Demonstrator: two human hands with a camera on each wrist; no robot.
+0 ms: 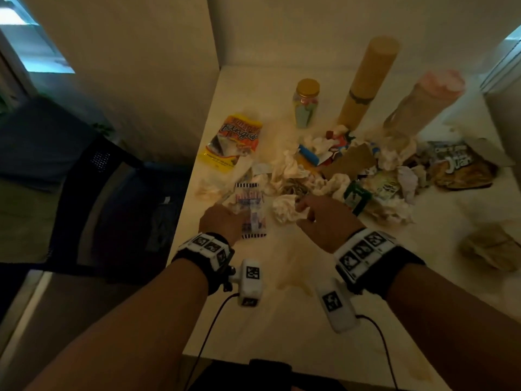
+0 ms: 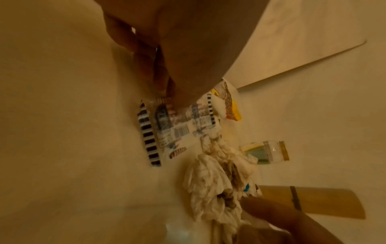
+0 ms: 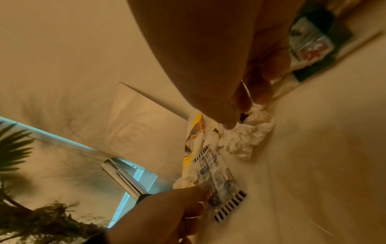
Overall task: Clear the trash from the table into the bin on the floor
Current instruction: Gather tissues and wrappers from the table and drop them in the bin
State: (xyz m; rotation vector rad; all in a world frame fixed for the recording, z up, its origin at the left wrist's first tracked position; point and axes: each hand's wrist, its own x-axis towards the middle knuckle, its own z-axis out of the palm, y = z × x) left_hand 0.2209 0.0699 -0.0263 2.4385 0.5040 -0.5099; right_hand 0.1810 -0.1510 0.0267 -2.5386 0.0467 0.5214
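Observation:
A clear wrapper with black-and-white striped ends lies near the table's left edge. My left hand pinches its near end between thumb and fingers; the left wrist view shows the fingertips meeting at the wrapper. Just to the right lies a crumpled white tissue, and my right hand pinches it; thumb and fingers close around the tissue in the right wrist view. A dark bin stands on the floor left of the table.
Behind the hands sits a heap of tissues, wrappers and cardboard. A yellow snack bag, a gold-lidded jar, a tall cardboard tube, a pink-lidded bottle and a chip bag stand around it. Brown paper lies at right.

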